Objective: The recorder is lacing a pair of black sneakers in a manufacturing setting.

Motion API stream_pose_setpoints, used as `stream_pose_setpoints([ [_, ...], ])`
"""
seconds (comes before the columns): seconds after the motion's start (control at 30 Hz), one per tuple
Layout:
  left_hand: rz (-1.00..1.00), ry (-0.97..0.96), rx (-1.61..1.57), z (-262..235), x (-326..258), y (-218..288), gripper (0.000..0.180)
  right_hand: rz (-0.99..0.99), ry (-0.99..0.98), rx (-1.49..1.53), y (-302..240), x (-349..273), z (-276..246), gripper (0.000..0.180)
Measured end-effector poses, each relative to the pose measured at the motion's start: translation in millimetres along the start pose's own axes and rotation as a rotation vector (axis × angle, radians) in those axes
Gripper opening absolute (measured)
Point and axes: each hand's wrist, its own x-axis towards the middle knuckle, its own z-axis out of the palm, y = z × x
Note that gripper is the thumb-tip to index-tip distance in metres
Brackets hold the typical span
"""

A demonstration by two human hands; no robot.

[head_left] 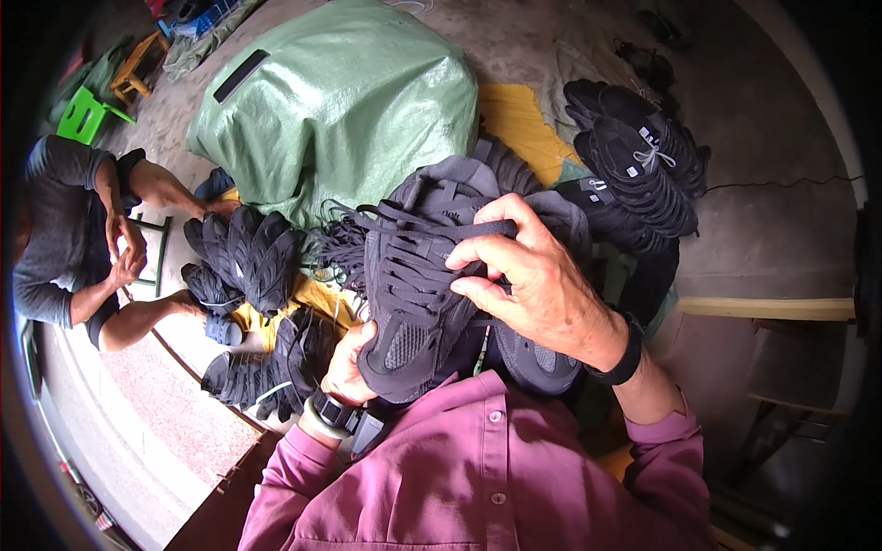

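Observation:
A dark grey and black sneaker upper (404,342), with a mesh toe, lies over my lap, its toe toward me. My left hand (349,365) grips the toe at its left side, fingers partly hidden beneath it. Above the lacing, my right hand (544,289) pinches a flat black shoelace (423,217) between thumb and fingers. The lace crosses the tongue in several rows, and a stretch of it is lifted toward my fingers. Another similar shoe upper (537,360) lies on my lap under my right hand.
Beyond my lap stands a large green woven sack (340,101). Bundled black uppers lie in piles at the right (634,165) and left (243,257). A seated person (69,230) is at the left, near a green plastic stool (84,117). A wooden-edged bench (767,308) is at right.

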Motion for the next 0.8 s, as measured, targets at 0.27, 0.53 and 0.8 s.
stream_pose_setpoints([
  [0.27, 0.016, 0.027, 0.0, 0.2, -0.7, 1.0, 0.065, -0.014, 0.044, -0.033, 4.6, 0.1, 6.0, 0.026],
  [0.53, 0.006, 0.018, -0.006, 0.7, -3.3, 6.0, 0.065, -0.04, 0.045, -0.163, -2.4, -1.5, 9.4, 0.039],
  [0.8, 0.255, 0.143, 0.022, 6.5, -24.8, 33.1, 0.058, -0.075, 0.009, 0.029, -1.4, -7.8, 13.6, 0.048],
])
